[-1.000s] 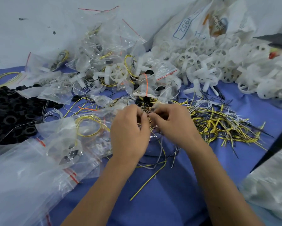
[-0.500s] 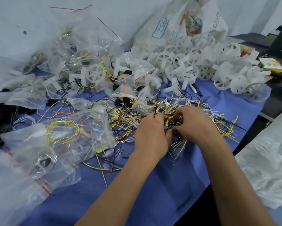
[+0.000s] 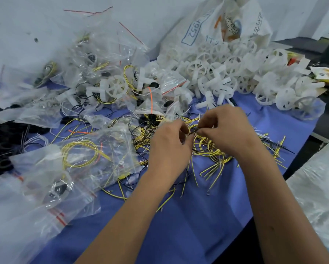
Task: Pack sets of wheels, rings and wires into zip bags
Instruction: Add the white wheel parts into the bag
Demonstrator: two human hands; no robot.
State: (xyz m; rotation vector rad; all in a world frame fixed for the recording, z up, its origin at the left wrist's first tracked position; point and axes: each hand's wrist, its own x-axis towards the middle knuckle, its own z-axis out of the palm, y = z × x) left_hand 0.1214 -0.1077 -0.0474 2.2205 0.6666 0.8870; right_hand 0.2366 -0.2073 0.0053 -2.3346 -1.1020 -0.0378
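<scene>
Hands meet over the wire pile: the left hand point(image 3: 169, 147) and right hand point(image 3: 226, 130) both have fingers curled, pinching the same thin dark wire point(image 3: 193, 132) between their fingertips, just above the heap. The wires point(image 3: 211, 149), yellow, black and white, lie tangled on the blue table point(image 3: 188, 225) right under the hands and spread toward the right edge, where some ends reach near the drop-off.

Nearer the person, between the forearms, the blue cloth is bare apart from a few stray yellow strands; this is the widest free patch. The table's right edge runs diagonally from upper right down to the right forearm, with dark floor beyond it and a pale plastic sheet point(image 3: 316, 197) further right.

Left of the hands, clear zip bags point(image 3: 83, 162) with red seal strips overlap in a loose heap, some holding coiled yellow wire, reaching to the near left corner. Black rings point(image 3: 1, 134) sit in a dark mass at the far left edge. Behind the hands, more filled bags pile against the white wall point(image 3: 26, 25). To the upper right, white wheels point(image 3: 226, 73) spill from a large printed sack point(image 3: 217, 25) and crowd the far right corner.
</scene>
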